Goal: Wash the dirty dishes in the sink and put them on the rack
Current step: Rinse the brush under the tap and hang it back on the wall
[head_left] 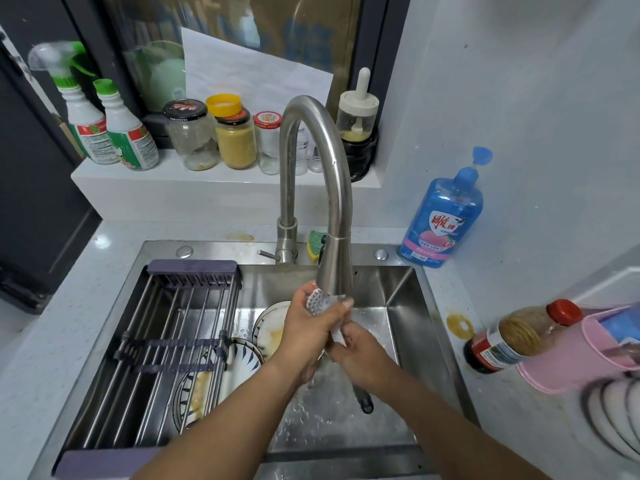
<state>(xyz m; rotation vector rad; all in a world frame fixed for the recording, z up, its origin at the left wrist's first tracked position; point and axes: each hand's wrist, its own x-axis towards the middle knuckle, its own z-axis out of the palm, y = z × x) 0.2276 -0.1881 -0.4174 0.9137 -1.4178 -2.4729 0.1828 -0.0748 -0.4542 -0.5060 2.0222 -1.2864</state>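
Fingers (337, 308) of the left hand (304, 327): curled round the pale perforated head of a long utensil with a black handle (317, 303), held right under the spout.
Fingers of the right hand (360, 355): wrapped round the same utensil lower down; the handle's black end sticks out below the wrist, over the wet sink floor.
Ledge, far left: two white spray bottles with green tops (104, 129) stand side by side.
Table (69, 289): pale and speckled, running round the sink.
Rack (166, 341): dark-framed, with steel rods, lying across the left half of the square steel sink (401, 289).
Dishes: a white plate smeared with yellow (272, 327) sits in the basin just left of the left hand. A blue-patterned dish (242, 358) lies beside it, partly under the rack, and another with yellow scraps shows through the rods.
Jars (211, 136): three glass ones on the ledge, the middle one full of yellow grains.
Tap (311, 150): a tall curved steel one, with water splashing below the hands.
Sponge (316, 244): green and yellow, behind the tap.
Soap: a blue pump bottle (443, 216) stands at the sink's back right corner.
Right edge: a red-capped brown sauce bottle (512, 337) is touching a pink tub (581, 355).
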